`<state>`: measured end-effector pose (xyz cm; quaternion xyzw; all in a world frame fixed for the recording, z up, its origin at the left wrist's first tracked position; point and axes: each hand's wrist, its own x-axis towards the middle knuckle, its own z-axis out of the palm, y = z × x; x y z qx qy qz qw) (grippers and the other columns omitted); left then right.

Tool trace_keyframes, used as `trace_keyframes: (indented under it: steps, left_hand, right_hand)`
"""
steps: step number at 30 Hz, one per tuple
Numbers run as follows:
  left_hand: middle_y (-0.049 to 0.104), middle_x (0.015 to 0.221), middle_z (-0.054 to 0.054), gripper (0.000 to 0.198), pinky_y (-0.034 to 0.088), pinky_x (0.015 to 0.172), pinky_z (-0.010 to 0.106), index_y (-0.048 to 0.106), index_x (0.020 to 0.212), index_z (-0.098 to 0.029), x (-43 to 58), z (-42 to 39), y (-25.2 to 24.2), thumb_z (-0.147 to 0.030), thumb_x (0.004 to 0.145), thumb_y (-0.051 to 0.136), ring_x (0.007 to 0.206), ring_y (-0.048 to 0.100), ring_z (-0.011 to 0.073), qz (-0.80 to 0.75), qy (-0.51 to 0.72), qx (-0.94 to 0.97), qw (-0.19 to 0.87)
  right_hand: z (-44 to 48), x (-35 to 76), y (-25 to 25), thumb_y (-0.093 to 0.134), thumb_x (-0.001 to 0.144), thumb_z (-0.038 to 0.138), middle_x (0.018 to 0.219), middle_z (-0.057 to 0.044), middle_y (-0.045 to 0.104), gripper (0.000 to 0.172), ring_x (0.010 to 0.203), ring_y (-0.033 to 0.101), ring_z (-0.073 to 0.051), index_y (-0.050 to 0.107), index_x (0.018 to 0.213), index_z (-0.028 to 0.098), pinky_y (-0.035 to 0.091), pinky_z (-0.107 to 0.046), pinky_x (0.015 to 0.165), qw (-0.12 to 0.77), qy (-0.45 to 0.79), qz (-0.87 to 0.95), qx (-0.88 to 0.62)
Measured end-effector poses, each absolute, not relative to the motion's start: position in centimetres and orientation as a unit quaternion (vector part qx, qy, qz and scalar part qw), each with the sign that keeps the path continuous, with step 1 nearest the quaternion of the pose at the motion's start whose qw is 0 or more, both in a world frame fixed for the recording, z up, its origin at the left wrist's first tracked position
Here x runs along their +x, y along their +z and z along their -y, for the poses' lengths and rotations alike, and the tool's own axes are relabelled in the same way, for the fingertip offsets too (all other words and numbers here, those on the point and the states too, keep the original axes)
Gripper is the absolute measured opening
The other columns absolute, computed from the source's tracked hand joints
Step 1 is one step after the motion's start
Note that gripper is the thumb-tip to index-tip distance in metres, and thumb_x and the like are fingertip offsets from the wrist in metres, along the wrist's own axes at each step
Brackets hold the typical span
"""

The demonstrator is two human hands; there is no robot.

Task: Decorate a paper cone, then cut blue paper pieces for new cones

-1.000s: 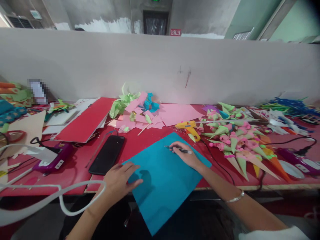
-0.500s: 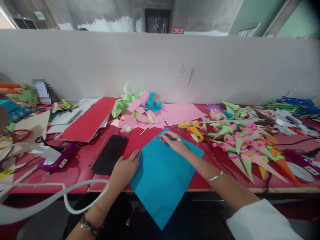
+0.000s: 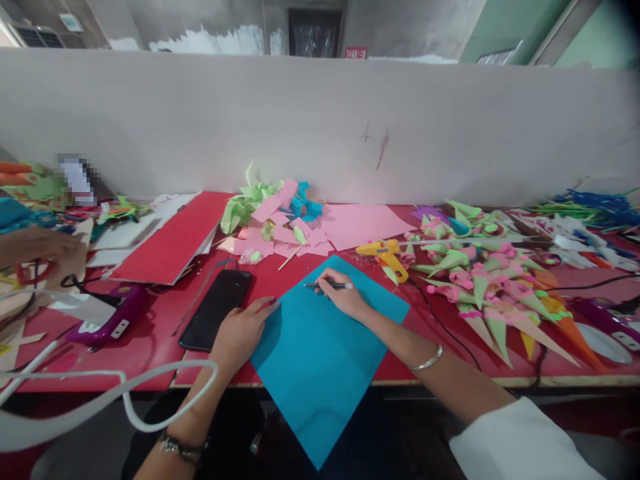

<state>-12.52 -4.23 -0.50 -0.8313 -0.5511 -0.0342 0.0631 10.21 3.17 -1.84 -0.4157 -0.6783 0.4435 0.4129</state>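
A sheet of blue paper (image 3: 320,367) lies turned cornerwise in front of me, its near corner sticking out past the table edge. My right hand (image 3: 341,293) is closed round a dark pen (image 3: 311,286) over the upper part of the sheet. Whether the tip touches the paper I cannot tell. On the sheet's left edge rests my left hand (image 3: 243,331), flat with its fingers stretched out and holding nothing. A black phone (image 3: 216,310) lies just left of that hand.
Beyond the sheet are pink paper scraps (image 3: 260,240) and a yellow glue gun (image 3: 387,257). Paper cones (image 3: 493,293) are heaped at the right. A red board (image 3: 173,237) and a purple power strip (image 3: 107,323) lie left. Another person's hand (image 3: 43,248) is at far left.
My right hand has moved slightly down and left with the pen. My left hand and the blue sheet have shifted a little toward me. The other person's hand has come into view.
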Motion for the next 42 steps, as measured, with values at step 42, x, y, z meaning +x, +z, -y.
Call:
trace_keyframes:
  steps: [42]
  left_hand:
    - [0.056, 0.120, 0.006, 0.041, 0.045, 0.075, 0.031, 0.052, 0.116, -0.023, -12.8, 4.1, -1.0, -0.015, 0.083, 0.030, 0.096, 0.059, 0.0186, 0.548, -0.069, -0.832, 0.056]
  right_hand:
    - [0.6, 9.4, -0.1, 0.051, 0.080, 0.031, 0.074, 0.000, 0.062, 0.016, 0.066, 0.054, -0.010, 0.058, 0.079, 0.017, 0.040, -0.021, 0.059, 0.225, 0.546, 0.766, -0.254]
